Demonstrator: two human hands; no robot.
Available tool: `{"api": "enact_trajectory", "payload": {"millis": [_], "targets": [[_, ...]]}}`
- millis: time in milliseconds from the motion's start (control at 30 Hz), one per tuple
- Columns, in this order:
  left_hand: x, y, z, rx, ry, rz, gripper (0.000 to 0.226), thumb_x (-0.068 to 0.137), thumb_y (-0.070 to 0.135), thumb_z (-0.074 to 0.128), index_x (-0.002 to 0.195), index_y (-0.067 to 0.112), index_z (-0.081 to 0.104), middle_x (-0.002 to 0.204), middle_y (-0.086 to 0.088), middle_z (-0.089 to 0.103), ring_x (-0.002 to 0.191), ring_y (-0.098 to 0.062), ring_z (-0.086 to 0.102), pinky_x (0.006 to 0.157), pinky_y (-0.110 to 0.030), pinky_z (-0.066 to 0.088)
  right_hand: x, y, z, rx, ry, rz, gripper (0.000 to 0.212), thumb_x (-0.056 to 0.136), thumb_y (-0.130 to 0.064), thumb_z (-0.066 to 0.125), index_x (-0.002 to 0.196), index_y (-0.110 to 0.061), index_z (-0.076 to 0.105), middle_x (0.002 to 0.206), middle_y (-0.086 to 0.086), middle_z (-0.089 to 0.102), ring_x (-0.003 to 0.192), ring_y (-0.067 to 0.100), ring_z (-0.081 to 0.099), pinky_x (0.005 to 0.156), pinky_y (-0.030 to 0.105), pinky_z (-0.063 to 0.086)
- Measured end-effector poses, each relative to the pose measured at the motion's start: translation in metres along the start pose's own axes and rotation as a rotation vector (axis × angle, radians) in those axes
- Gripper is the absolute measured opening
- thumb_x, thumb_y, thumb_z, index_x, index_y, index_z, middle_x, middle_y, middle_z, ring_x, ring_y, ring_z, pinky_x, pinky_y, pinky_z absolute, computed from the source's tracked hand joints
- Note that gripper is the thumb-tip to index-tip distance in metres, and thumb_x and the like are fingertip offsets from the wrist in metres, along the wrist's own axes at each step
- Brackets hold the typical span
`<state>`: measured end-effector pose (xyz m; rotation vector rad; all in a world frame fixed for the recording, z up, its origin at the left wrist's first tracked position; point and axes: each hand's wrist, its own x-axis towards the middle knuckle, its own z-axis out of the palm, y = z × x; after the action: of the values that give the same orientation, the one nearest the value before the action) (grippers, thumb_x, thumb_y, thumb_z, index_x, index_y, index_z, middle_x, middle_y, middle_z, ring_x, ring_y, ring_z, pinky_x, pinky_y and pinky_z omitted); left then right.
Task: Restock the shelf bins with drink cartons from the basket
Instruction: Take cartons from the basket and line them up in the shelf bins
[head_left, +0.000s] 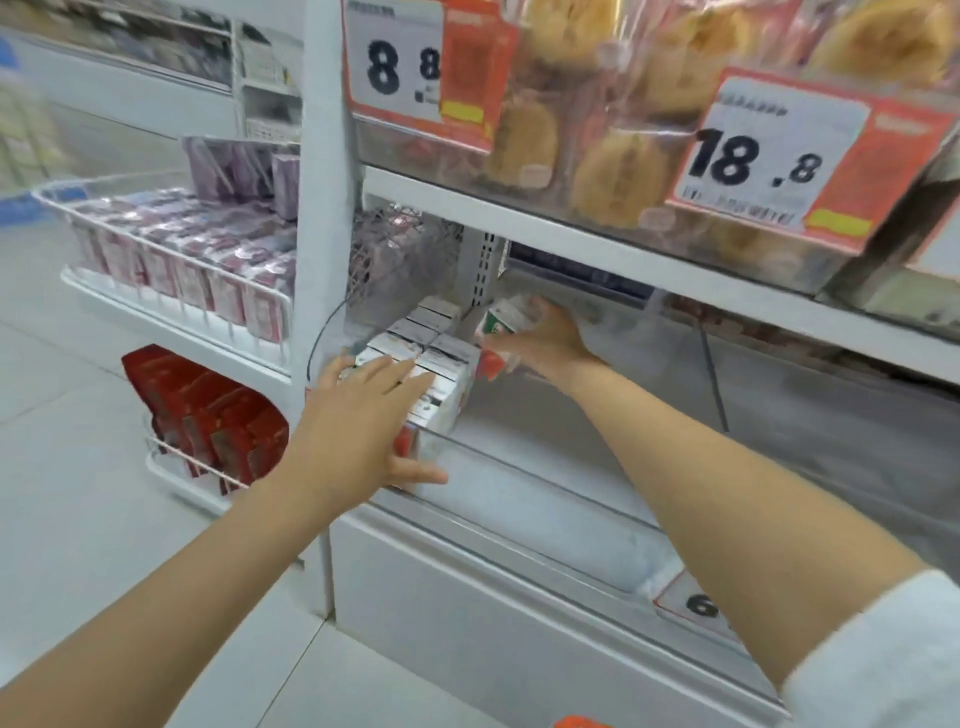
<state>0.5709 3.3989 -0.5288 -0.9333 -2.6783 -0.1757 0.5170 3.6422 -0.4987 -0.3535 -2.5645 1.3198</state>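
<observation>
head view: the right hand (548, 340) reaches deep into the shelf bin (571, 499), its grip closed round a drink carton (500, 321), fingers wrapped over the far face. the carton stands roughly upright, long axis tipped a little. its red lower end is just beside the right flank of the packed cartons (434, 353) in the bin's left corner. the free space lies to the right of that block, under the held carton, so the right hand is the nearer one for setting it down. the left hand (358, 415) lies flat on the front cartons' tops, fingers straight, gripping nothing, seemingly steadying the block. the carton probably needs squaring upright before it slides in against its neighbours.
</observation>
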Motion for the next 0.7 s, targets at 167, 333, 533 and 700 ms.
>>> {"api": "enact_trajectory", "payload": {"millis": [167, 333, 533, 700], "targets": [[0.001, 0.001, 0.005, 0.002, 0.001, -0.028, 0.106, 0.056, 0.087, 0.05, 0.146, 0.034, 0.036, 0.155, 0.011, 0.032, 0.145, -0.013, 0.026, 0.118, -0.038, 0.007, 0.017, 0.007, 0.02, 0.274, -0.401, 0.151, 0.05, 0.093, -0.031, 0.06, 0.141, -0.031, 0.044, 0.143, -0.003, 0.05, 0.128, 0.016, 0.049, 0.095, 0.038, 0.053], [0.0, 0.002, 0.006, -0.018, 0.016, -0.038, 0.109, 0.052, 0.089, 0.041, 0.145, 0.033, 0.039, 0.154, 0.011, 0.034, 0.143, -0.013, 0.028, 0.117, -0.037, 0.006, 0.019, 0.014, 0.037, 0.265, -0.279, 0.146, 0.062, 0.094, -0.034, 0.061, 0.146, -0.029, 0.028, 0.141, 0.004, 0.046, 0.109, 0.019, 0.058, 0.096, 0.042, 0.053], [-0.001, 0.002, 0.002, -0.013, -0.027, -0.039, 0.11, 0.053, 0.09, 0.035, 0.147, 0.033, 0.035, 0.155, 0.011, 0.032, 0.143, -0.012, 0.028, 0.119, -0.038, 0.009, 0.006, 0.019, 0.036, 0.2, -0.224, 0.087, 0.082, 0.087, -0.058, 0.059, 0.152, -0.042, 0.011, 0.16, -0.003, 0.017, 0.144, 0.02, 0.026, 0.115, 0.041, 0.03], [-0.006, 0.006, -0.01, -0.021, -0.115, -0.039, 0.109, 0.063, 0.085, 0.053, 0.152, 0.029, 0.023, 0.159, 0.005, 0.021, 0.147, -0.013, 0.016, 0.12, -0.045, 0.003, -0.055, 0.01, 0.013, -0.104, -0.077, -0.023, 0.073, 0.088, -0.053, 0.059, 0.151, -0.033, 0.027, 0.157, 0.004, 0.023, 0.144, 0.024, 0.025, 0.117, 0.039, 0.025]]}}
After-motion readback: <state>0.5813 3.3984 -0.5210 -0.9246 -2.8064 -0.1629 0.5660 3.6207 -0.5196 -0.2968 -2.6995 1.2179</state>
